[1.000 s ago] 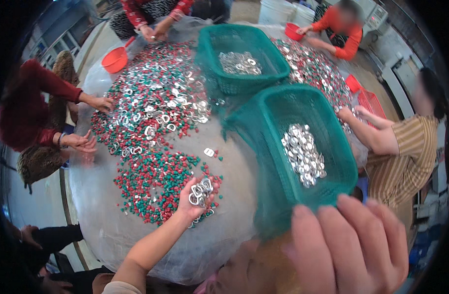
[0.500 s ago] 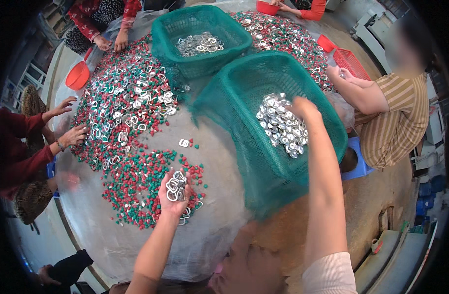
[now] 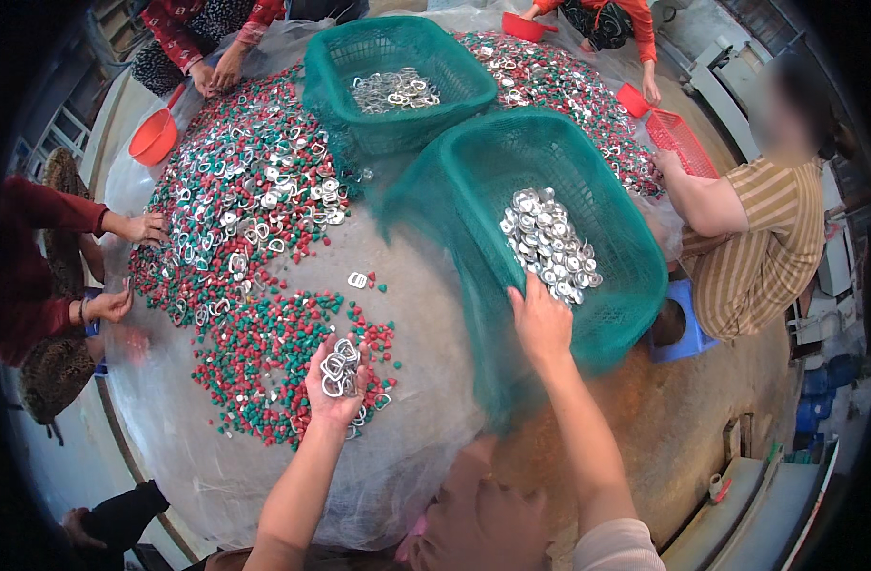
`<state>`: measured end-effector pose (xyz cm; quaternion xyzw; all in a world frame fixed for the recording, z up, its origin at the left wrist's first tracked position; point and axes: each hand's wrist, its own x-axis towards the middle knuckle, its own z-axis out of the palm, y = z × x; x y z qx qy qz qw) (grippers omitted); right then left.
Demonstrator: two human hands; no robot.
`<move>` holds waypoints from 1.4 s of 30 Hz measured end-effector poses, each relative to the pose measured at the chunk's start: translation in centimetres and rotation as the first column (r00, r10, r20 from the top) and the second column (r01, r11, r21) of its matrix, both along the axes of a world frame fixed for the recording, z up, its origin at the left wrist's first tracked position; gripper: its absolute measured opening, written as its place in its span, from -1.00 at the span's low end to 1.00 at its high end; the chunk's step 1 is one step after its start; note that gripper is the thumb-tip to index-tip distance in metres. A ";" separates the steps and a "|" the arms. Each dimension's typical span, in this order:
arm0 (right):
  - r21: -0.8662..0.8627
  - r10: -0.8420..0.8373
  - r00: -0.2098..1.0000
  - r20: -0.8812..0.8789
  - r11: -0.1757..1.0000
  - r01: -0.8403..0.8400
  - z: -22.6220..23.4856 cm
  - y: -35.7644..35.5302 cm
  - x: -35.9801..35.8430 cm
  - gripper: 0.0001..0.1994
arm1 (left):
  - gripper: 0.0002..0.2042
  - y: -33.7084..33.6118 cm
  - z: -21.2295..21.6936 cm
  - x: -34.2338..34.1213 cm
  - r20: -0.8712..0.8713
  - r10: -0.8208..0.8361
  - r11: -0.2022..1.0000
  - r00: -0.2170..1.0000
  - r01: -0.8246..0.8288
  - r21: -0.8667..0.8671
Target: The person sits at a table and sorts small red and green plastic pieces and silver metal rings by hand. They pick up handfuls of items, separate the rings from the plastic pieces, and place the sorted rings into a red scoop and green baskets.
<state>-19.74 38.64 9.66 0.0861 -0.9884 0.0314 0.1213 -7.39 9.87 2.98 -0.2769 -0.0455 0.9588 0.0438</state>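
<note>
My left hand [image 3: 329,407] is palm up and cupped around a small heap of silver metal D-rings [image 3: 339,369]. It hovers over a spread of small red and green cone-shaped pieces [image 3: 264,366]. My right hand [image 3: 544,328] is at the near left side of a green mesh-lined basket [image 3: 635,290], thumb and forefinger apart. No piece shows in it, though the inner fingers are partly hidden. Beside its fingertips, inside the basket, lies a pile of shiny round metal caps [image 3: 549,238].
A second green basket [image 3: 326,62] with metal rings [image 3: 397,90] stands farther back. A large mixed heap [image 3: 254,181] of rings and red and green pieces covers the left. Co-workers' hands [image 3: 112,303] work around it. Red scoops [image 3: 153,138] and a red basket [image 3: 681,143] sit at the edges.
My right hand has drawn back toward me, from above the metal caps to the basket's near left side. My left hand stays nearly still. The left co-worker's nearer hand has pulled away from the heap.
</note>
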 end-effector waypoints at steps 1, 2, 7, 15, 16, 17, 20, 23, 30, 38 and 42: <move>0.021 0.017 0.999 -0.028 1.000 -0.016 -0.1 0.1 -0.9 -0.65 | -0.75 -0.2 -0.4 0.2 -0.018 -0.004 1.000 1.000 0.004 -0.001; 0.016 0.005 1.000 -0.003 1.000 -0.005 -0.1 0.3 -1.5 -0.63 | -0.74 -0.3 -0.7 0.4 -0.035 -0.007 1.000 0.999 0.007 -0.001; -0.155 -0.029 0.983 0.179 0.986 0.057 2.0 0.8 -3.5 -0.56 | -0.72 -0.9 -0.6 1.5 0.000 0.006 0.999 1.000 -0.006 -0.043; -0.219 0.105 0.981 0.164 0.973 -0.068 7.7 2.2 -7.4 -0.75 | -0.77 -1.0 -1.1 1.2 0.039 0.037 0.999 0.999 -0.037 0.010; -0.207 0.112 0.981 0.159 0.975 -0.078 8.1 2.1 -7.8 -0.76 | -0.77 -1.0 -1.1 1.2 0.036 0.037 0.999 0.999 -0.037 0.006; -0.190 0.106 0.979 0.174 0.979 -0.072 8.3 2.2 -8.3 -0.78 | -0.77 -1.0 -1.0 1.1 0.033 0.038 0.999 0.999 -0.038 0.003; -0.120 0.104 0.980 0.168 0.989 -0.085 8.8 2.9 -10.4 -0.77 | -0.77 -0.6 -0.6 0.8 0.039 0.043 0.999 0.998 -0.044 0.009; -0.086 0.072 0.981 0.182 0.995 -0.057 9.8 2.8 -12.1 -0.76 | -0.76 -0.5 -0.6 0.8 0.031 0.045 0.999 0.999 -0.045 0.009; -0.163 0.110 0.945 0.307 0.985 -0.061 10.3 2.5 -16.9 -0.72 | -0.76 -0.8 -0.7 1.2 -0.011 0.040 0.998 0.999 -0.040 0.041; -0.204 -0.036 0.999 0.033 0.978 0.042 12.1 4.3 -25.5 -0.36 | -0.75 -1.8 -0.1 -1.3 -0.010 0.038 0.999 0.999 -0.038 0.000; -0.129 -0.294 0.937 -0.189 0.953 0.273 14.4 4.1 -28.2 -0.06 | -0.76 -3.0 0.0 -5.0 -0.060 -0.024 0.996 0.998 0.019 -0.084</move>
